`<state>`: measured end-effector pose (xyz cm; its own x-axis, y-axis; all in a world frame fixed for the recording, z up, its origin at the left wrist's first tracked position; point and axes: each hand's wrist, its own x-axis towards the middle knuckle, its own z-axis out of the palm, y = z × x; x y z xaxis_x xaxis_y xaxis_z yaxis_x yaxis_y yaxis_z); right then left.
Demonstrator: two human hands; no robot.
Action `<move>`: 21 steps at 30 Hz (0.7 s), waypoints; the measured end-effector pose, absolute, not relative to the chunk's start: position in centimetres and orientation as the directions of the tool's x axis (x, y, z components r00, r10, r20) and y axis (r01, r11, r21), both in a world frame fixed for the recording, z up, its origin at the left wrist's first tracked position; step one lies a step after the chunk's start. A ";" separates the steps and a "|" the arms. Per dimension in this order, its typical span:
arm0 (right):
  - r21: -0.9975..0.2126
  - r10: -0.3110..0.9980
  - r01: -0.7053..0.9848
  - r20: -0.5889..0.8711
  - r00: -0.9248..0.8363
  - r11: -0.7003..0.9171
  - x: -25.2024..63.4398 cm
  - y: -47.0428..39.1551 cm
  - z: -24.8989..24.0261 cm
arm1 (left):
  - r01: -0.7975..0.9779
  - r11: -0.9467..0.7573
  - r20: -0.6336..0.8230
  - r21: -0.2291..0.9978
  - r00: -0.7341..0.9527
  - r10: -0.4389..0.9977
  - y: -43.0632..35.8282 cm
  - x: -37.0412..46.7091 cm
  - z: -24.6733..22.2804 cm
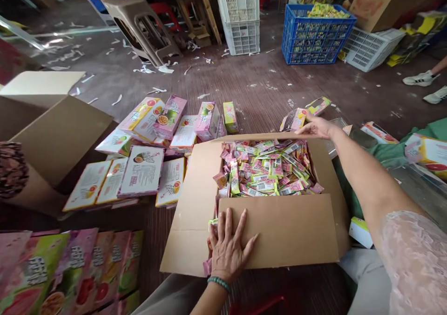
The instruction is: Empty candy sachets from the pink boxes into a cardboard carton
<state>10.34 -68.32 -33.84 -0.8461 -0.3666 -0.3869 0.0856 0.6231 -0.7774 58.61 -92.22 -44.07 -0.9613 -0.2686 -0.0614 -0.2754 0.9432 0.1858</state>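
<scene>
Fingers of the left hand [228, 247] splay flat on the carton [279, 231] flap, pointing away.

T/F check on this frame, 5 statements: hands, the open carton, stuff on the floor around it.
1. The left hand lies flat on the near flap of the cardboard carton. True.
2. The carton is empty. False: it is full of small pink and green sachets.
3. The right hand rests at the carton's far edge. True.
4. The blue crate sits right beside the carton. False: it stands far back across the floor.
5. Flat pink and green boxes lie on the floor left of the carton. True.
</scene>
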 end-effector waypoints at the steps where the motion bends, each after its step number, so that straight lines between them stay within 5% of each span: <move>1: -0.740 -0.438 0.024 -0.423 -0.793 0.672 11.5 -68.9 -33.7 | -0.271 0.946 -0.052 0.178 -0.963 -0.266 -92.2 58.6 -44.1; 5: -0.451 -0.570 -0.395 -0.369 -0.734 0.800 18.9 -71.6 -35.8 | -0.311 0.941 -0.037 0.131 -0.950 -0.309 -91.8 57.3 -43.3; 9: -0.291 -0.537 -0.462 -0.283 -0.795 0.838 25.7 -72.4 -38.8 | -0.323 0.941 -0.017 0.096 -0.946 -0.323 -91.5 52.1 -41.6; 17: -0.467 -0.566 -0.417 -0.242 -0.788 0.780 26.0 -71.3 -37.6 | -0.089 0.983 -0.055 0.157 -0.995 -0.082 -92.0 41.7 -41.1; 21: -0.515 -0.364 -0.249 -0.135 -0.922 0.820 27.1 -65.4 -37.1 | -0.081 0.979 -0.035 0.187 -0.997 -0.076 -92.1 41.5 -41.9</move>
<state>27.08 -65.43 -37.13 -0.9216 -0.3641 -0.1346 -0.2487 0.8201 -0.5153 41.54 -92.06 -41.93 -0.9965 -0.0758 -0.0346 -0.0810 0.9789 0.1873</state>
